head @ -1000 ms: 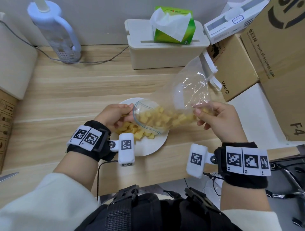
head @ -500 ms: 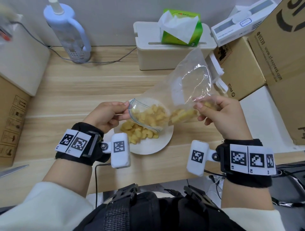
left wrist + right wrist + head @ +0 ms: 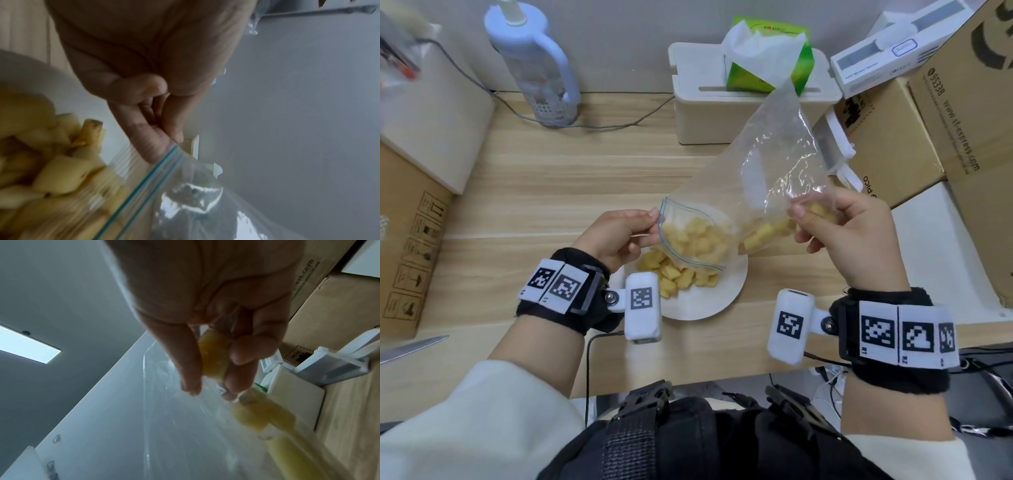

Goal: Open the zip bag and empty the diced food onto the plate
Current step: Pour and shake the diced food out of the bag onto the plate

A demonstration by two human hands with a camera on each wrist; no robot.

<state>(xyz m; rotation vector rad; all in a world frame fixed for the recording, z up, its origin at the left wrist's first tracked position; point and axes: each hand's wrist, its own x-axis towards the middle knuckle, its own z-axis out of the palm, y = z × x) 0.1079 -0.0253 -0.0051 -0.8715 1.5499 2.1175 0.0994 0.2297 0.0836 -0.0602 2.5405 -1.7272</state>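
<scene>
A clear zip bag (image 3: 770,164) with a blue zip line hangs tilted over a white plate (image 3: 709,301), its open mouth low on the left. My left hand (image 3: 619,233) pinches the mouth's rim; the pinch shows in the left wrist view (image 3: 170,142). My right hand (image 3: 839,226) grips the bag's lower right part, pinching yellow cubes through the plastic (image 3: 213,356). Yellow diced food (image 3: 698,236) sits inside near the mouth. More diced food (image 3: 674,277) lies in a pile on the plate under the mouth.
A beige box (image 3: 750,99) with a green tissue pack (image 3: 767,65) stands behind the plate. A white and blue bottle (image 3: 534,65) with a cable is at the back left. Cardboard boxes (image 3: 955,120) crowd the right side, another (image 3: 407,260) the left. A knife blade (image 3: 410,347) lies near the left front edge.
Both hands have lifted the bag higher and tipped its closed end up. The cubes inside have slid toward the mouth, and the pile on the plate has grown a little.
</scene>
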